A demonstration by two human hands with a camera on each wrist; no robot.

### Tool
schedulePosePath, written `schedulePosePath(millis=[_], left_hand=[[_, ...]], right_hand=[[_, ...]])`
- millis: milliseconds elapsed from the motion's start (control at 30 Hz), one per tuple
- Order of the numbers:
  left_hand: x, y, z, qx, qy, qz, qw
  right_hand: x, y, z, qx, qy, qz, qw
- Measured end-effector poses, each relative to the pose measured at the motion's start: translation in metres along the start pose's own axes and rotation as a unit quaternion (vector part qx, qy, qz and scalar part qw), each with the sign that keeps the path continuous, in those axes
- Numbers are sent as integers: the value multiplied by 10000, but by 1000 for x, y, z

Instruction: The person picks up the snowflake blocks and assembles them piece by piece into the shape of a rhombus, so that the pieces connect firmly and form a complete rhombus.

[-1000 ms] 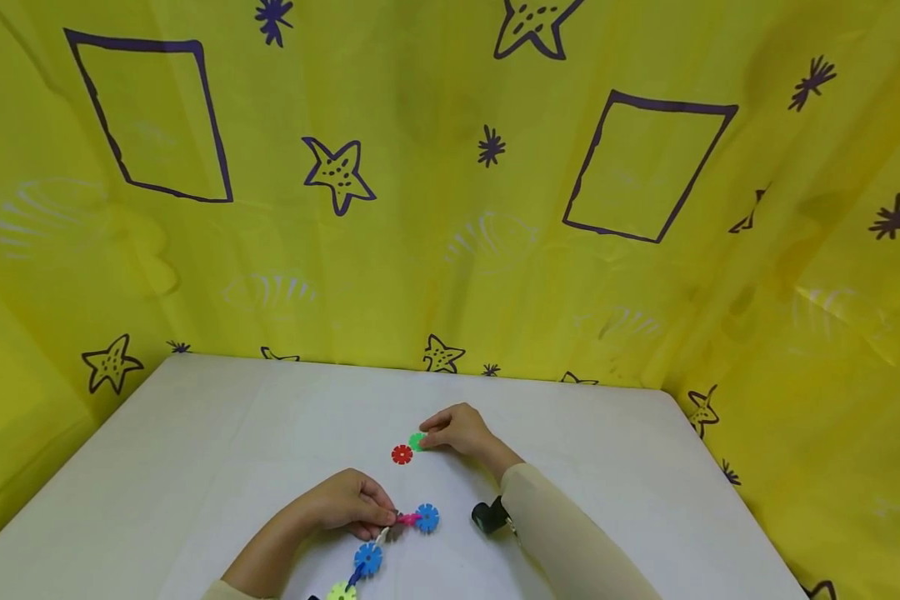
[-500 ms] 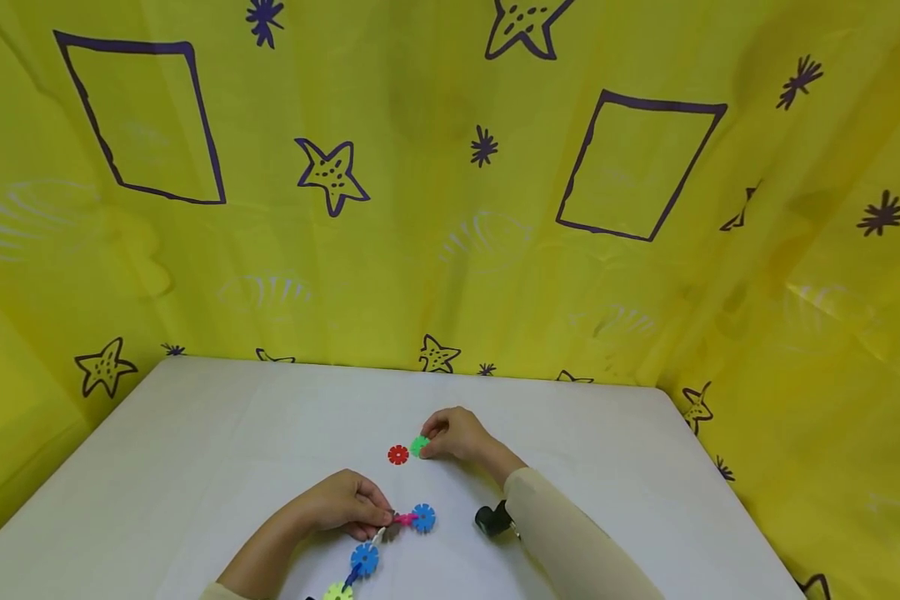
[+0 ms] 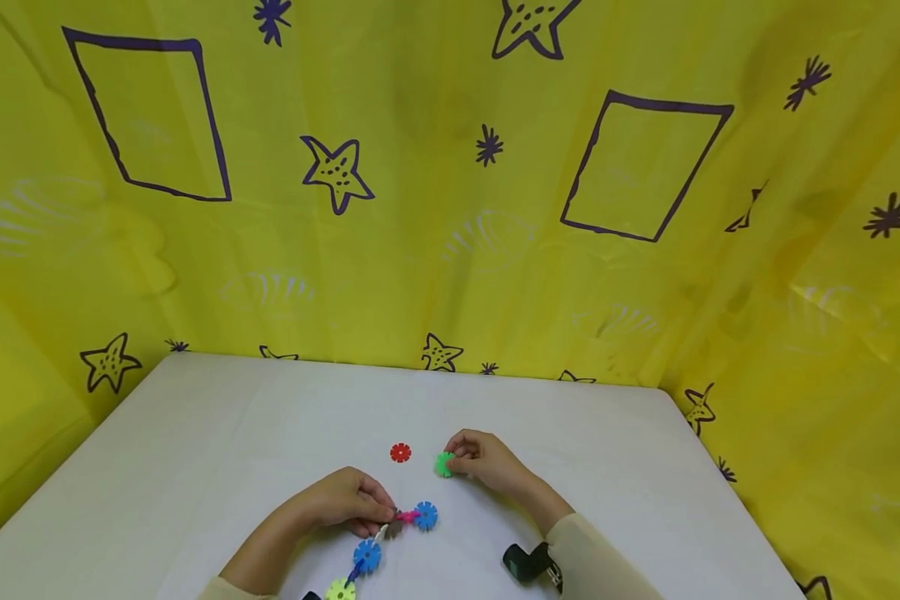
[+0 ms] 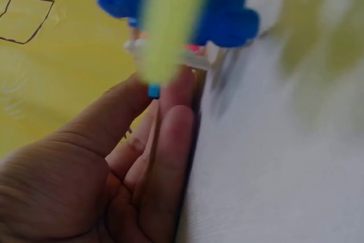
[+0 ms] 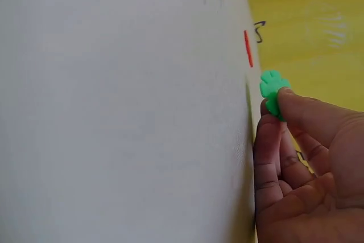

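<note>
My left hand (image 3: 348, 502) pinches a chain of notched plastic discs (image 3: 367, 555) between thumb and fingers. The chain runs from a yellow-green disc (image 3: 341, 591) at the bottom edge through blue, white, brownish and pink pieces to a blue disc (image 3: 425, 516) at its free end. Fingers partly hide the brownish piece. In the left wrist view the blurred yellow-green disc (image 4: 170, 27) crosses in front of a blue one (image 4: 230, 18). Up and right of the chain, my right hand (image 3: 489, 460) pinches a single green notched disc (image 5: 273, 90) by its edge.
A loose red notched disc (image 3: 401, 452) lies on the white table (image 3: 270, 417), left of the right hand. A black wrist device (image 3: 525, 563) sits by the right sleeve. Yellow patterned cloth (image 3: 420, 250) walls the table's back and sides.
The right hand has drawn the green disc away from the red one, to the right and toward me. My left hand and the chain have stayed nearly in place.
</note>
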State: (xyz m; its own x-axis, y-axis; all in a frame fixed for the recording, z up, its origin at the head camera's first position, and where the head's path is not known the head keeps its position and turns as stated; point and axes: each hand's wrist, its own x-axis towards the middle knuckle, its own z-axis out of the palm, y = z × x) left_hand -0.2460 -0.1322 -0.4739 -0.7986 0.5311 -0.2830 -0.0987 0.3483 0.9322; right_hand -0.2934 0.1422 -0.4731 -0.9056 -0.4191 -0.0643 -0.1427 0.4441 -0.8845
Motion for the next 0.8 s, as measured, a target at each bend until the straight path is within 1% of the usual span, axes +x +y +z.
schedulePosePath(millis=[133, 200, 267, 333, 433, 567, 667, 800], left_hand=[[-3, 5, -9, 177, -56, 50, 9998], [-2, 7, -14, 337, -62, 191, 9992], [3, 10, -18, 506, -69, 365, 9980], [12, 13, -19, 619, -117, 527, 9966], [25, 18, -15, 821, -306, 627, 9942], [36, 24, -6, 1428, -532, 746, 9855], [38, 26, 0, 1742, -577, 736, 9802], [35, 26, 3, 1740, -536, 684, 9809]], right_hand=[[-19, 5, 0, 318, -58, 11, 9995], [-29, 8, 0, 503, -124, 19, 9987], [-38, 10, 0, 760, -188, 78, 9969], [-45, 11, 0, 999, -239, 148, 9946], [-50, 12, 1, 1248, -260, 231, 9916], [-51, 13, 3, 1308, -270, 243, 9907], [-52, 12, 4, 1271, -270, 250, 9912], [-53, 10, 5, 1175, -212, 257, 9925]])
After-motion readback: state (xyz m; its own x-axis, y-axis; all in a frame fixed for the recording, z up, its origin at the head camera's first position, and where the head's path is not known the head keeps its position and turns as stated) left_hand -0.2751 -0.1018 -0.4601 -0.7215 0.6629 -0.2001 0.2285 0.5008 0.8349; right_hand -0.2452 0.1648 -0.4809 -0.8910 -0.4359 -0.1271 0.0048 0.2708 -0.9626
